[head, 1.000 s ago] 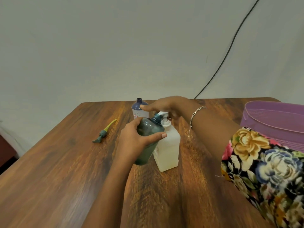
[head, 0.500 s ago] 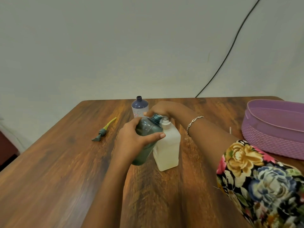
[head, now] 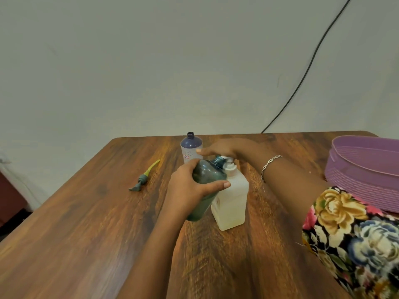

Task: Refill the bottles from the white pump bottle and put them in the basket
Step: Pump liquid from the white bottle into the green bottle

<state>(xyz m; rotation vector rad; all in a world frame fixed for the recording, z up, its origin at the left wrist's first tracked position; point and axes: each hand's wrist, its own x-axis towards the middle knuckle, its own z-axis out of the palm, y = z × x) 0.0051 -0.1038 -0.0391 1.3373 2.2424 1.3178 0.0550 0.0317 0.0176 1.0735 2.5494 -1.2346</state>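
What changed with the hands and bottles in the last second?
The right hand pressed down on the square white pump bottle, then rose slightly; its white spout shows again. The left hand still holds the tilted dark teal bottle, neck at the spout. The blue-topped bottle, green-yellow loose nozzle and lilac ribbed basket have not moved.

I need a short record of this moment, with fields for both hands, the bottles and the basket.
left hand: grips green bottle, tilted, neck at the pump spout
right hand: rests on head of white pump bottle
blue bottle: upright, uncapped, behind the hands
loose pump top: lies on table, left
basket: purple, right edge, inside mostly hidden
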